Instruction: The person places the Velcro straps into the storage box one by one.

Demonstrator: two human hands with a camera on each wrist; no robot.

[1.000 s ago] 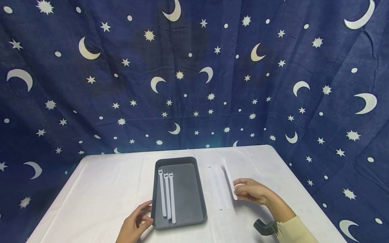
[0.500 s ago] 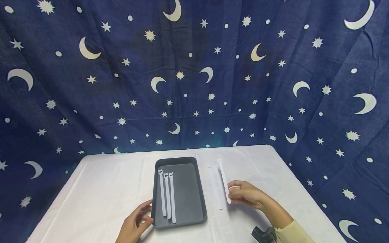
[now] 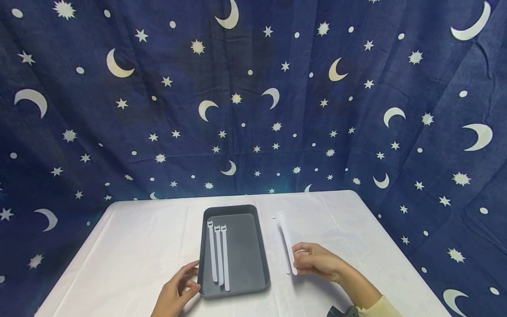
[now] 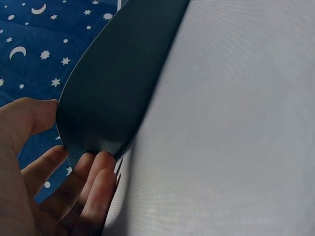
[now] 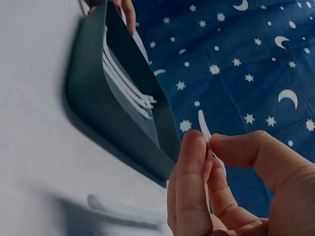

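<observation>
My right hand [image 3: 317, 263] pinches a white cable tie [image 3: 287, 242] near its lower end, between thumb and fingertips, just right of the tray. The tie stands tilted, its slotted head pointing away. Whether more than one tie is in the pinch I cannot tell. Close beside it, another white cable tie [image 3: 282, 246] lies on the cloth. My left hand [image 3: 176, 288] touches the outer left wall of the dark grey tray [image 3: 247, 292] with thumb and fingertips, near its front corner. Inside the tray, three white cable ties [image 3: 218, 255] lie side by side toward the left.
A white cloth [image 3: 146, 237] covers the table. Behind and at the sides hangs a dark blue curtain [image 3: 245, 110] with moons and stars. A dark wrist strap piece [image 3: 344, 311] shows by the right sleeve [image 3: 380, 308].
My right hand has moved left and nearer with the tie, toward the tray. A loose tie that showed on the cloth below it is out of sight. The left hand has stayed put.
</observation>
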